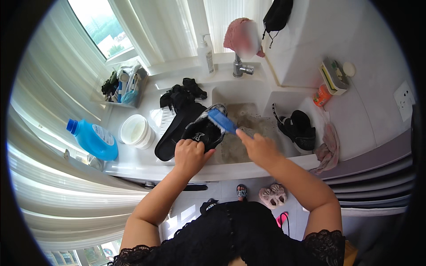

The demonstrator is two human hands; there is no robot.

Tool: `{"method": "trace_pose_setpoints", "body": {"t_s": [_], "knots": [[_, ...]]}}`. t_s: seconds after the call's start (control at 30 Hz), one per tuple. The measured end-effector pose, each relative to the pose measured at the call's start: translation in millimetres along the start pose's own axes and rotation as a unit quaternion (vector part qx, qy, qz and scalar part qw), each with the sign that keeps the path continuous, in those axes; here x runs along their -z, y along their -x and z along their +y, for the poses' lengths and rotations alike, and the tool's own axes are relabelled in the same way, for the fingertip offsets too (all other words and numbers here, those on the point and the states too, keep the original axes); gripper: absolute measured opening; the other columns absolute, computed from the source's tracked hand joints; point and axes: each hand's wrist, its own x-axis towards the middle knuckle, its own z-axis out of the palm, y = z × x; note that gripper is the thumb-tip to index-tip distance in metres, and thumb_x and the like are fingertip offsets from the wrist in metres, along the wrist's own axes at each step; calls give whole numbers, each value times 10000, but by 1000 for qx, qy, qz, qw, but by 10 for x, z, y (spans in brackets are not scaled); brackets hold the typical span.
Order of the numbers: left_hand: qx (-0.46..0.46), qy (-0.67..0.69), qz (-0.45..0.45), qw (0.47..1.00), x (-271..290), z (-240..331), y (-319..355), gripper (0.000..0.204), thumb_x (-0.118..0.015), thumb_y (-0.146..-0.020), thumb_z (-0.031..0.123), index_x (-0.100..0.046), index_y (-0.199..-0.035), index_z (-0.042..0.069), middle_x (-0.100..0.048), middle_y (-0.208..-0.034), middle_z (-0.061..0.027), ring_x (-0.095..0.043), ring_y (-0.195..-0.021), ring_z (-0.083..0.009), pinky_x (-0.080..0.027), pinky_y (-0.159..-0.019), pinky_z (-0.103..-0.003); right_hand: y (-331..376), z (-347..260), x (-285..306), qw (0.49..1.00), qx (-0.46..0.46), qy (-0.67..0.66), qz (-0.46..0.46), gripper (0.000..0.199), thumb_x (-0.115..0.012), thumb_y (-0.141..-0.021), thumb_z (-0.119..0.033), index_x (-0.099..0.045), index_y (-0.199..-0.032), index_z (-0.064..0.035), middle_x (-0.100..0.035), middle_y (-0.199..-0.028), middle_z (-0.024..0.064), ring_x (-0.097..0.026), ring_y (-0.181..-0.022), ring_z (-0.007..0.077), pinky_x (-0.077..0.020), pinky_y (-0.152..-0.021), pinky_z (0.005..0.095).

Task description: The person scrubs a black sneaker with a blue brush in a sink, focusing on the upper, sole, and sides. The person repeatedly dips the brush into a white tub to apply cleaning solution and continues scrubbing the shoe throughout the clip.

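My left hand (190, 155) grips a black and grey shoe (205, 129) at its heel and holds it over the left edge of a white sink (239, 95). My right hand (258, 147) holds a blue scrubbing brush (223, 121) pressed on the shoe's upper. Murky, soapy water fills the basin (248, 128) beneath. A long black sole or insole (175, 131) lies on the counter just left of the shoe.
A black sandal (298, 127) rests on the sink's right ledge beside a pink cloth (327, 148). A white tub (135, 131), a blue detergent bottle (93, 139), black cloth (182, 95), a pump bottle (205, 55) and the tap (239, 67) surround the basin. Slippers (273, 195) lie on the floor.
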Motion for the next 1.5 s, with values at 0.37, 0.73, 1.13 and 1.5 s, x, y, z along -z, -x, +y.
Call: {"method": "trace_pose_setpoints", "body": {"t_s": [0.37, 0.73, 1.13, 1.5], "knots": [[37, 14, -40, 998, 16, 7, -62, 322, -690, -757, 378, -539, -638, 120, -556, -520, -54, -584, -526, -238, -445, -582, -359, -132, 73, -57, 999, 21, -39, 18, 411, -541, -906, -237, -511, -1316, -233, -574, -719, 152, -586, -627, 349, -481, -592, 453], [80, 82, 17, 993, -90, -117, 33, 238, -653, -799, 254, -567, -642, 96, -520, -485, -84, -542, -479, -288, -416, -505, -393, 284, 11, -432, 952, -37, -237, 190, 431, -580, -873, -102, -544, -1299, -157, -550, -657, 166, -570, -616, 329, -455, -589, 410], [173, 39, -69, 982, -190, 10, -108, 265, -612, -826, 287, -542, -690, 71, -586, -556, -141, -599, -543, -342, -449, -519, -439, 593, -538, -858, 952, -24, -286, 107, 461, -521, -911, -195, -450, -1366, -195, -573, -719, 206, -605, -682, 397, -476, -616, 502], [255, 24, -101, 961, -281, 225, -318, 256, -573, -857, 291, -560, -754, 57, -633, -633, -178, -637, -604, -360, -494, -570, -454, 503, -388, -549, 927, -49, -369, 49, 445, -507, -907, -137, -465, -1349, -116, -631, -796, 241, -617, -718, 409, -487, -666, 463]]}}
